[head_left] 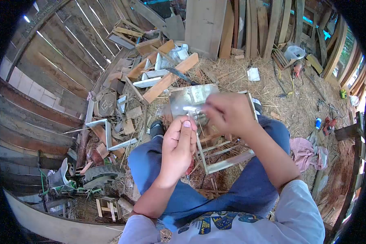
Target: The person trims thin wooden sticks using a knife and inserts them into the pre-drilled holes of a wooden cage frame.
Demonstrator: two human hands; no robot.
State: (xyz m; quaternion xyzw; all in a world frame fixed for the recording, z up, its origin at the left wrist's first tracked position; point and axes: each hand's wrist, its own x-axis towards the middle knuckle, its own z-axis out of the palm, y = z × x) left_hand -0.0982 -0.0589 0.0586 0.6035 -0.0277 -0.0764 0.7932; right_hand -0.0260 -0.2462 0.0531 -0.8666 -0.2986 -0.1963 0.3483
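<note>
Between the knees, head view: the frame [230, 162], the piece being worked on, tilted among the legs, its far part partly behind the hands.
Left hand [178, 140]: closed, thumb uppermost, beside the frame's left side; whatever it may grip is too small and blurred to tell.
Right hand [232, 112]: fingers curled, blurred, near the left hand but apart from it; I cannot tell whether it holds anything.
Sheet [183, 97]: shiny, just beyond the hands, partly covered by them.
Frame, done: near and left sides meet at a corner; slats [215, 146] show inside.
Frame, left: the work looks partway, by judgement; the hidden joints cannot be checked.
Floor: straw [232, 70], a loose plank [173, 76] beyond the sheet.
</note>
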